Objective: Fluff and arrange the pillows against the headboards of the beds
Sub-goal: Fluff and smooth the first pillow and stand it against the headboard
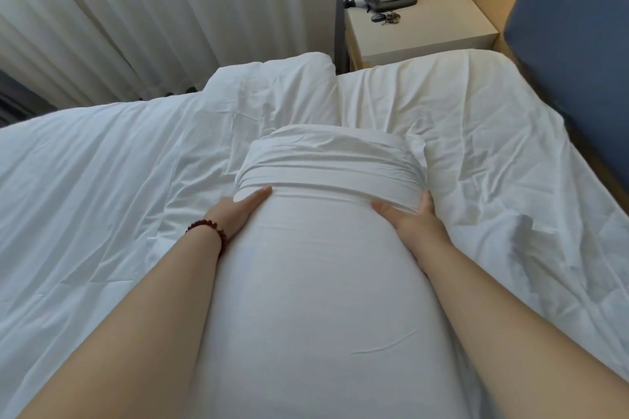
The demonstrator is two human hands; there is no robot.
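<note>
Two spread, flat grips, left grip (pixel 238 211) and right grip (pixel 412 218), press plump white fabric pillow (pixel 320 265) between them; long axis runs forward past fingertips.

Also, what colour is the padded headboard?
The headboard is blue, framed in light wood. It shows in the head view, at the right edge.

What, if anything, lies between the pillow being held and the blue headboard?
Nothing visible does. The left hand and right hand press the sides of the pillow, and only bare wrinkled sheet lies between it and the headboard on the right.
</note>
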